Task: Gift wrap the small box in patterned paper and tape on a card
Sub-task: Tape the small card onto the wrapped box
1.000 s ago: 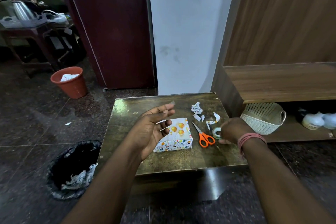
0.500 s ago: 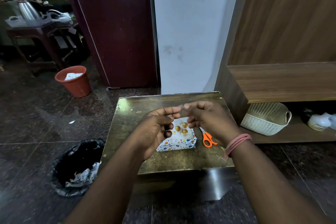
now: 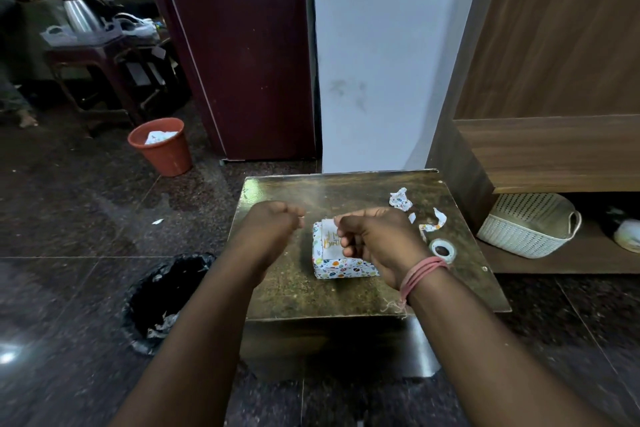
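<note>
- The wrapped box point(image 3: 341, 262), already in patterned paper, sat on the small table point(image 3: 298, 291) between the person's two forearms, with a white card point(image 3: 329, 239) lying on its top face, gold lettering partly visible.
- The left hand point(image 3: 268, 227) hovered above the table just left of the box, fingers curled with the fingertips drawn together as if pinching one end of a clear tape strip; the strip itself was too faint to confirm.
- The right hand point(image 3: 375, 239) hung over the box's right half, fingers curled and tips pinched near the card's upper edge, apparently on the other end of that strip.
- The tape roll point(image 3: 442, 249) lay on the table to the right of the box, near some paper scraps point(image 3: 401, 198); no scissors were visible.
- Judged step: taping the card down. To do it well, the strip should be kept taut and level, lowered so it bridges the card's edge and the paper, and pressed from the middle outward.
- Risk: slack tape could fold on itself, or the unpinned card could slide askew at first contact.
</note>
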